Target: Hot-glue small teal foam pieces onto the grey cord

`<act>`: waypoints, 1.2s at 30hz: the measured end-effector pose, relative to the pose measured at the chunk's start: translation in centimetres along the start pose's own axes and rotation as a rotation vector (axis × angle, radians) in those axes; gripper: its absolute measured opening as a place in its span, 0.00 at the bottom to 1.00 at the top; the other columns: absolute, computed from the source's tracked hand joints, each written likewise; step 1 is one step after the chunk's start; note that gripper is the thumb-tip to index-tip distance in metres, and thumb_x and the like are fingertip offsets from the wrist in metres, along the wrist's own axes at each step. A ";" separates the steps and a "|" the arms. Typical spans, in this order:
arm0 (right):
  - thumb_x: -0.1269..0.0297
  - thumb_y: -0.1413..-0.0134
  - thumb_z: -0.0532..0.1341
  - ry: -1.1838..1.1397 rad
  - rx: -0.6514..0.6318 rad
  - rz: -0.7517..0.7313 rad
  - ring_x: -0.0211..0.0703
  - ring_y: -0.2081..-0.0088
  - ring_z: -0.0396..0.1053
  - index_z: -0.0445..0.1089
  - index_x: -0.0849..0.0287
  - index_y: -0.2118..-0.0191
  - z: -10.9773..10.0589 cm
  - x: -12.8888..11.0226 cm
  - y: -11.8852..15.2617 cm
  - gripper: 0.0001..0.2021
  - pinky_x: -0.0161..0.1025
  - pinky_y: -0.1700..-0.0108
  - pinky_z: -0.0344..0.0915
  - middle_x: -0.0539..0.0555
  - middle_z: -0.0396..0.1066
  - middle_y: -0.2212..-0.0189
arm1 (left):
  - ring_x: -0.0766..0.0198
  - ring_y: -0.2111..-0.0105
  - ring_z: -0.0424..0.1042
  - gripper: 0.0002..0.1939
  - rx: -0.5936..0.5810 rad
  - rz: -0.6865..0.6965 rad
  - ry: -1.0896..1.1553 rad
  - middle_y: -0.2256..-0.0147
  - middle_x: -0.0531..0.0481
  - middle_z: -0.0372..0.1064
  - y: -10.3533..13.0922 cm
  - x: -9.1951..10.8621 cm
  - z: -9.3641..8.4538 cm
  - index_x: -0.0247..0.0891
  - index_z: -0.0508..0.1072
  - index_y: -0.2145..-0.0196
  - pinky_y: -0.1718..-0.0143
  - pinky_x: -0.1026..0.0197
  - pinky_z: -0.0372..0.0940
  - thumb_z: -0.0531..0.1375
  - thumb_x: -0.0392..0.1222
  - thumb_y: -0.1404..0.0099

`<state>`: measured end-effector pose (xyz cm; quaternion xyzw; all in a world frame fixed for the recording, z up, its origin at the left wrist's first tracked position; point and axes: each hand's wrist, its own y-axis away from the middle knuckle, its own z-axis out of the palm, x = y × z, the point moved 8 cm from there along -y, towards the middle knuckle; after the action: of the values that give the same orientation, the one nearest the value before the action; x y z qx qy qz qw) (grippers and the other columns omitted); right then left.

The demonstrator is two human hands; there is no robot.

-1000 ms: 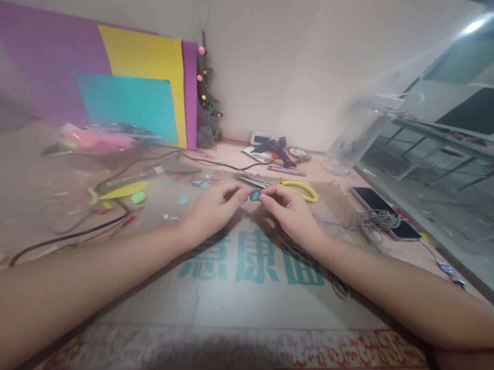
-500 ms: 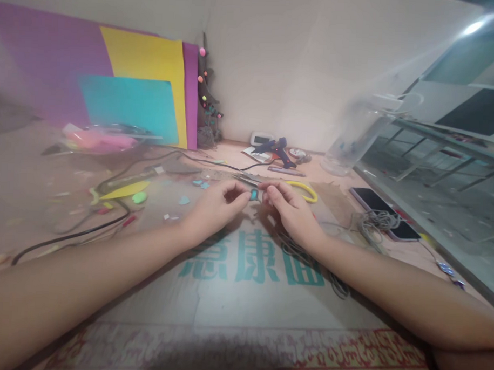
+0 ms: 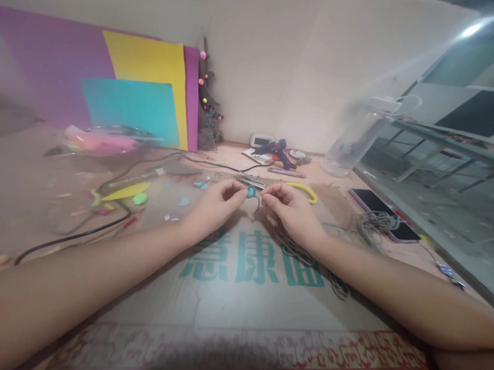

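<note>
Between thumb and forefinger, my left hand [image 3: 226,200] pinches a small teal piece [image 3: 251,192], perhaps foam. A thin grey cord [image 3: 257,206] curls down from that piece. Just to its right, my right hand [image 3: 285,202] has thumb and fingertips pressed together; whatever is in them is too small to make out. Behind both hands lie scissors [image 3: 311,193] with yellow handles, partly hidden by my right hand. More grey cord [image 3: 297,251] lies in loose loops under my right wrist. Beneath is a cardboard sheet [image 3: 226,308] with teal printed characters.
A glue gun [image 3: 278,151] rests at the back by the wall. On the right are a phone [image 3: 363,202] with tangled cord on it and a clear plastic container [image 3: 345,150]. Foam scraps [image 3: 140,198] and a black cable [image 3: 67,235] lie left. Coloured sheets [image 3: 146,57] stand behind.
The teal piece has shifted slightly up and left with my left fingertips. The gap between my hands is a little wider, and the hanging cord shows more clearly.
</note>
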<state>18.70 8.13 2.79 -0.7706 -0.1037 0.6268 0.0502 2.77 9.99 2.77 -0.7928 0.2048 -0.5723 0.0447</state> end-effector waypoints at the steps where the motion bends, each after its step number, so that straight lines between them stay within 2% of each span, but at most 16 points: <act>1: 0.59 0.47 0.64 0.000 -0.002 -0.005 0.34 0.75 0.59 0.69 0.58 0.66 0.0 -0.1 0.0 0.08 0.35 0.73 0.55 0.47 0.67 0.73 | 0.62 0.67 0.70 0.10 0.000 0.001 -0.001 0.69 0.51 0.73 0.0 0.0 0.0 0.37 0.71 0.69 0.63 0.61 0.63 0.58 0.47 0.36; 6: 0.61 0.47 0.64 -0.024 0.002 0.020 0.33 0.74 0.60 0.69 0.58 0.64 0.2 -0.2 0.1 0.07 0.35 0.71 0.58 0.47 0.67 0.72 | 0.63 0.67 0.70 0.10 -0.004 -0.002 0.000 0.69 0.52 0.72 -0.1 0.2 0.0 0.37 0.71 0.69 0.63 0.61 0.62 0.58 0.47 0.35; 14: 0.57 0.49 0.67 -0.063 0.001 0.004 0.34 0.76 0.60 0.67 0.57 0.68 0.2 -0.2 0.1 0.12 0.35 0.74 0.55 0.47 0.68 0.74 | 0.63 0.68 0.70 0.10 -0.012 0.000 0.024 0.70 0.52 0.73 0.0 0.2 0.1 0.37 0.71 0.70 0.62 0.61 0.64 0.59 0.47 0.36; 19: 0.63 0.48 0.64 -0.070 0.012 0.004 0.32 0.79 0.56 0.65 0.56 0.68 0.0 -0.4 0.3 0.06 0.34 0.76 0.53 0.44 0.64 0.78 | 0.63 0.68 0.69 0.10 -0.002 -0.015 0.024 0.70 0.52 0.72 0.0 0.3 0.0 0.38 0.70 0.70 0.63 0.61 0.63 0.59 0.46 0.37; 22: 0.67 0.49 0.61 -0.017 0.038 -0.037 0.33 0.79 0.58 0.63 0.55 0.69 -0.8 -1.7 0.1 0.04 0.34 0.76 0.54 0.43 0.64 0.80 | 0.63 0.68 0.69 0.10 0.010 -0.032 0.004 0.69 0.52 0.72 0.0 0.2 -0.1 0.38 0.70 0.70 0.64 0.61 0.62 0.58 0.46 0.36; 26: 0.72 0.49 0.59 0.086 0.082 -0.173 0.36 0.76 0.64 0.63 0.54 0.70 -2.7 -5.0 -0.2 0.05 0.37 0.71 0.61 0.45 0.66 0.80 | 0.63 0.68 0.69 0.11 -0.002 -0.031 0.008 0.69 0.51 0.72 0.1 0.2 0.0 0.37 0.71 0.69 0.65 0.61 0.62 0.58 0.48 0.36; 30: 0.76 0.52 0.60 0.189 0.165 -0.281 0.36 0.76 0.62 0.65 0.54 0.73 -5.0 -7.7 -0.2 0.08 0.38 0.71 0.57 0.47 0.66 0.79 | 0.64 0.69 0.69 0.11 -0.007 -0.040 0.026 0.70 0.52 0.71 0.2 0.2 0.0 0.37 0.71 0.69 0.66 0.62 0.61 0.58 0.48 0.36; 33: 0.77 0.53 0.61 0.290 0.179 -0.321 0.36 0.75 0.61 0.65 0.55 0.75 -6.3 -8.3 -0.5 0.09 0.38 0.72 0.55 0.49 0.67 0.77 | 0.63 0.69 0.69 0.12 -0.018 -0.043 0.026 0.70 0.52 0.71 0.2 0.0 0.0 0.37 0.71 0.68 0.65 0.62 0.61 0.58 0.49 0.35; 36: 0.71 0.47 0.60 0.527 0.074 -0.315 0.40 0.71 0.66 0.71 0.56 0.71 -6.5 -7.5 -1.2 0.05 0.39 0.69 0.59 0.52 0.72 0.72 | 0.63 0.67 0.69 0.12 -0.009 -0.030 0.003 0.68 0.51 0.72 0.1 -0.3 0.0 0.37 0.71 0.67 0.64 0.61 0.61 0.58 0.50 0.34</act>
<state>23.51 8.02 11.57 -0.8786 -0.1826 0.3933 0.2000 2.62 9.97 2.51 -0.7951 0.1955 -0.5731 0.0325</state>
